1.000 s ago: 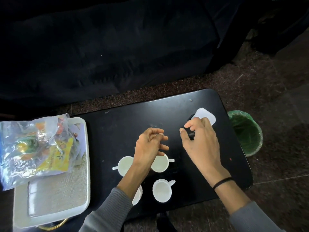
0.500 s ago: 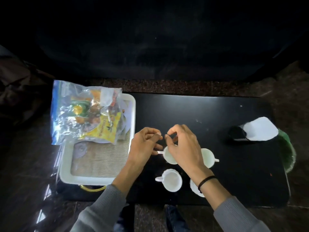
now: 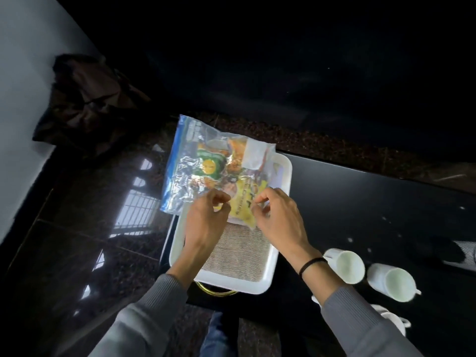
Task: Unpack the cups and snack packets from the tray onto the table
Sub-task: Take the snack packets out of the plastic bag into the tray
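Table (image 3: 373, 202) (black, glossy): tray (image 3: 284, 171), snack bag (image 3: 206, 171)

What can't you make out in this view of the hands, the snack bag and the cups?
All in the head view:
Grip: curled fingers hide whether the left hand and right hand pinch the snack bag.
Packet print: blurred behind crinkled plastic.
Cup count: the right sleeve partly covers the nearest cup.
White object: cut off by the right edge.
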A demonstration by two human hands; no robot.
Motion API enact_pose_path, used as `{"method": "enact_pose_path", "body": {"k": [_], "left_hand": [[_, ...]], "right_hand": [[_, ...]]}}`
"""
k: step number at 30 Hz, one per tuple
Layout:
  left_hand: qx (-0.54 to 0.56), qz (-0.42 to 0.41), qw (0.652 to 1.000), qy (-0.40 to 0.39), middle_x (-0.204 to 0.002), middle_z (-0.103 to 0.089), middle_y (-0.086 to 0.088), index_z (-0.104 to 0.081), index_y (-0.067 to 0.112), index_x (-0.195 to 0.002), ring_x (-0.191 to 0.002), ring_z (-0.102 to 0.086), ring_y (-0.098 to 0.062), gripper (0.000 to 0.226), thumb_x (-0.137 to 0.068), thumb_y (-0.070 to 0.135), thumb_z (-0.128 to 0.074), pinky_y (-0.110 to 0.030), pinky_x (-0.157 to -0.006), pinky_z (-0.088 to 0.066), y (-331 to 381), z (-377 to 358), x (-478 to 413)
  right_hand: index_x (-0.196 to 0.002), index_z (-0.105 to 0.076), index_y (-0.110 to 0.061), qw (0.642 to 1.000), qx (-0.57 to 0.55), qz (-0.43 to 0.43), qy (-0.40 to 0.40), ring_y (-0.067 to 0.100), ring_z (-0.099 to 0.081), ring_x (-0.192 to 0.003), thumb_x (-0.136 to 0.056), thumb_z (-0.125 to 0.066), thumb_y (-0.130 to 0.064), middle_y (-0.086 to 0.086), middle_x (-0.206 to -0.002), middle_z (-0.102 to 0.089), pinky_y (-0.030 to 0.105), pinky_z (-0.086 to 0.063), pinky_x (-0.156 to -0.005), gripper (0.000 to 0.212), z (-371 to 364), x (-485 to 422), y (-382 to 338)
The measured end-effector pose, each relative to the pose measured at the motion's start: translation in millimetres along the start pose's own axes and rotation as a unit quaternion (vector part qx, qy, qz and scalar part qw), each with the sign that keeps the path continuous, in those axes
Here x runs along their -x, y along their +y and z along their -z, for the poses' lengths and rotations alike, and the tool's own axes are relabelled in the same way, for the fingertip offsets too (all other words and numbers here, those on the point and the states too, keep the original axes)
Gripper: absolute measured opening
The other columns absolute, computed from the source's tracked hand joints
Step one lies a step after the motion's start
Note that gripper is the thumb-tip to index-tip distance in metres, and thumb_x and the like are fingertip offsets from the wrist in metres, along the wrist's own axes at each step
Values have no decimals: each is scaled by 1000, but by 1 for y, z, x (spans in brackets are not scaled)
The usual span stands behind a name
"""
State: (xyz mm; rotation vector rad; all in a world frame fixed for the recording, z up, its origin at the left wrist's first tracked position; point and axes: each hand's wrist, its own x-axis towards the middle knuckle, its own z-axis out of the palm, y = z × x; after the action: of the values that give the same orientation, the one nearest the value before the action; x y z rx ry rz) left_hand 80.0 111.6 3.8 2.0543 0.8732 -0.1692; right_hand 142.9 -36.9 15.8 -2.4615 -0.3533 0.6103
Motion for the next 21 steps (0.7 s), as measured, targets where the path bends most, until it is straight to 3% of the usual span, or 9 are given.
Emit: {"method": "enact_pose_path", "body": {"k": [5, 8, 10, 12, 14, 17, 18, 20, 21], "left_hand": [[-157, -33, 979, 123, -140, -53, -9, -58, 13, -132, -125, -48, -29, 43, -90, 18, -69, -43, -99, -43, -31, 31, -32], [-136, 29, 986, 92, -157, -37, -14, -31, 8, -155, -138, -39, -35, 75, -94, 35, -66, -51, -110, -35, -47, 41, -57], [-125, 72, 988, 49, -158, -37, -15, -22, 7, -159, -143, -36, -37, 85, -95, 46, -63, -54, -115, -29, -59, 46, -73], [-97, 84, 992, 15, -143, -55, -13, -40, 11, -149, -131, -49, -35, 71, -96, 54, -59, -54, -109, -37, -69, 51, -85], [-18, 86, 996, 0, -112, -69, -7, -59, 15, -119, -97, -64, -23, 47, -97, 57, -56, -41, -84, -52, -73, 57, -90], [-39, 35, 999, 7, -68, -59, 8, -52, 24, -74, -53, -53, -3, 35, -101, 46, -54, -14, -45, -36, -72, 63, -85], [-49, 16, 999, 5, -65, -58, 7, -52, 22, -73, -46, -54, -2, 36, -103, 41, -54, -14, -41, -37, -70, 64, -81], [-9, -4, 1000, -4, -72, -66, -6, -62, 10, -86, -51, -66, -5, 32, -104, 36, -54, -15, -45, -49, -66, 64, -69], [28, -7, 1000, -8, -81, -70, -15, -64, 6, -95, -61, -72, -13, 34, -104, 37, -55, -30, -52, -60, -63, 64, -61]], "right_hand": [[-96, -62, -19, 1000, 3, 7, -19, 16, -65, -91, -97, -61, -24, -4, -105, -64, 41, -58, -75, 5, -26, -17, -26], [-98, -63, -19, 1000, 6, 0, -22, 16, -65, -90, -97, -60, -26, -4, -108, -65, 41, -58, -76, 7, -34, -21, -33], [-99, -63, -19, 1000, 5, -7, -21, 16, -65, -90, -97, -60, -27, -5, -109, -65, 41, -58, -77, 8, -36, -20, -35], [-99, -63, -20, 1000, 4, -13, -21, 15, -65, -91, -97, -61, -26, -5, -109, -65, 41, -58, -78, 7, -36, -17, -35], [-99, -63, -20, 999, -2, -20, -25, 16, -65, -98, -97, -61, -25, -5, -108, -65, 41, -58, -81, 6, -35, -12, -35], [-98, -63, -20, 999, 0, -26, -31, 16, -66, -96, -97, -62, -25, -6, -107, -65, 42, -58, -81, 6, -31, -6, -33], [-97, -63, -20, 999, 2, -27, -34, 15, -66, -90, -97, -62, -25, -6, -106, -65, 42, -58, -80, 6, -29, -5, -34], [-98, -63, -20, 999, -4, -29, -37, 13, -66, -83, -97, -62, -26, -7, -106, -66, 41, -58, -78, 6, -24, -2, -37], [-98, -63, -21, 999, -13, -28, -38, 12, -66, -82, -97, -63, -27, -8, -106, -66, 39, -59, -77, 7, -22, 0, -39]]}}
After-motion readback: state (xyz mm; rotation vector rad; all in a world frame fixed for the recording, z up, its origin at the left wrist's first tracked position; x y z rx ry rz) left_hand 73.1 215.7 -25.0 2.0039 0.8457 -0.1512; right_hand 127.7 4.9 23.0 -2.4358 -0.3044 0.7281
